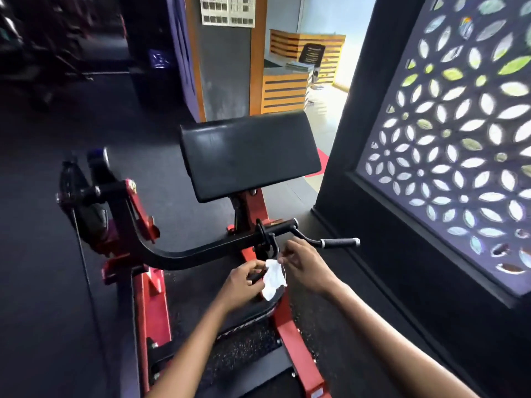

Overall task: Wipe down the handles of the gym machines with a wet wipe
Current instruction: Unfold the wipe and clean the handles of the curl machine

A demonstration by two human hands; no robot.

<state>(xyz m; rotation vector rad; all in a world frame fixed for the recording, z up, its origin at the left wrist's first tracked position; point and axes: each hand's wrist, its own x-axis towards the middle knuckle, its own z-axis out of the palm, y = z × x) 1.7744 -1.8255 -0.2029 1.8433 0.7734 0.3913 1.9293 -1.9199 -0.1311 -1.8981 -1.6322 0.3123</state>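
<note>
The wipe [273,278] at lower centre looks like thin, crumpled white cloth or paper, matt. The pad [248,156] in the middle of the frame is smooth black vinyl with a dull sheen, set on a frame [290,334] of glossy red painted metal, while the handle [339,242] right of centre has a rough black grip between shiny metal bands. At upper centre the counter [284,90] is slatted wood, and the floor [247,351] below is speckled, grainy rubber.

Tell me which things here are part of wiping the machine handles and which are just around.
For the job:
- wet wipe, pinched by both hands: left hand, right hand
- black handle on the red machine

Just around:
- black pad
- patterned screen
- wooden desk
- office chair
</note>
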